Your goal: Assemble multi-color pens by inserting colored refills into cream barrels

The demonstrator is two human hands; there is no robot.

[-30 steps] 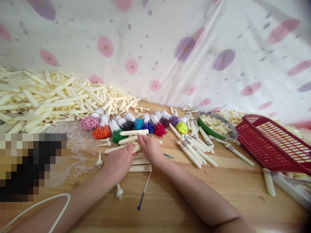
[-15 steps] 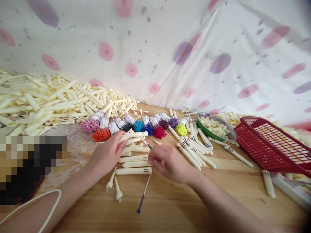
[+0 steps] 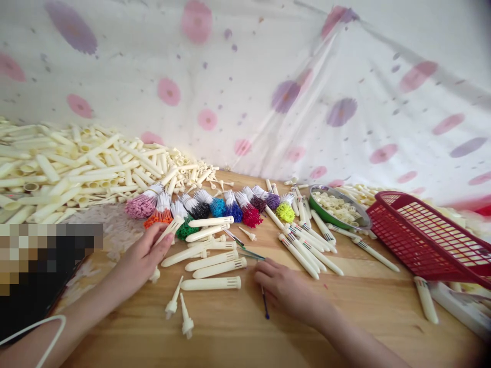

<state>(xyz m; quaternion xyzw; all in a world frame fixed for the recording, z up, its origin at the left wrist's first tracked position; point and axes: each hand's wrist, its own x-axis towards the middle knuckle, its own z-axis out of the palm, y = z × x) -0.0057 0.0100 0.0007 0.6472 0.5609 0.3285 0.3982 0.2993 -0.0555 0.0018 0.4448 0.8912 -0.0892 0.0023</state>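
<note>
My left hand point(image 3: 142, 258) grips a cream pen barrel point(image 3: 171, 228) that points up towards the bundles of coloured refills point(image 3: 209, 207). My right hand point(image 3: 286, 287) lies knuckles-up on the wooden table point(image 3: 238, 332), fingers curled around a thin blue-tipped refill point(image 3: 264, 305) that sticks out below it. Between the hands lie several cream pen barrels point(image 3: 210, 282) in a loose row. Two small cream pen tips point(image 3: 179, 309) lie in front of my left hand.
A large heap of cream barrels point(image 3: 72, 166) fills the back left. Assembled pens point(image 3: 307, 245) lie right of centre. A green bowl of small cream parts point(image 3: 339, 203) and a red mesh basket point(image 3: 433, 230) stand at the right. A flowered cloth point(image 3: 268, 87) hangs behind.
My right hand has drawn back from the barrels towards me and now holds the blue-tipped refill. My left hand has shifted left, holding a barrel. The camera has tilted slightly.
</note>
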